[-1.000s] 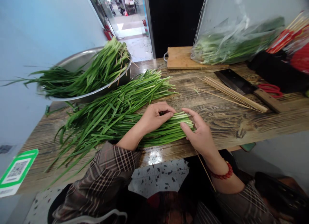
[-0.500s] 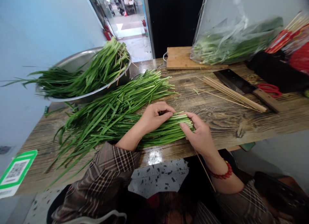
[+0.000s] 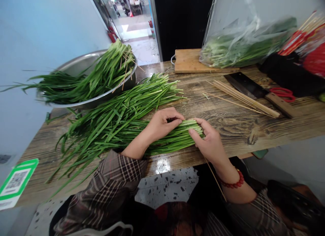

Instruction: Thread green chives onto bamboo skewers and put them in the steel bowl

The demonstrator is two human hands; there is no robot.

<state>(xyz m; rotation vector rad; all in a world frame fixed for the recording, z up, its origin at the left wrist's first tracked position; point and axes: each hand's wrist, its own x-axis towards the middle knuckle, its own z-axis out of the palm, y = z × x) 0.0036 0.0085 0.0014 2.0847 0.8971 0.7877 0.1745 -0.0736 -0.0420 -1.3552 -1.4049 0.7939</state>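
Green stalks (image 3: 172,144): lying on the bench (image 3: 228,127), in front and right of the basin (image 3: 77,64); gripped near pale ends (image 3: 191,124) by fingers of left hand (image 3: 164,123) and right hand (image 3: 210,140); keep ends level, squeeze lightly, avoid bruising

metal basin (image 3: 78,64) 1 | right of basin: cutting board (image 3: 188,61) 1, clear bag (image 3: 246,48) 1, cleaver (image 3: 242,85) 1, skewer bundle (image 3: 246,98) 1, red-handled scissors (image 3: 290,95) 1 pair | nearer camera than basin: hands (image 3: 162,124) (image 3: 209,139) 2, bead bracelet (image 3: 236,185) 1, QR sticker (image 3: 18,181) 1 | in and beside basin: green stalks (image 3: 124,102), too many to count
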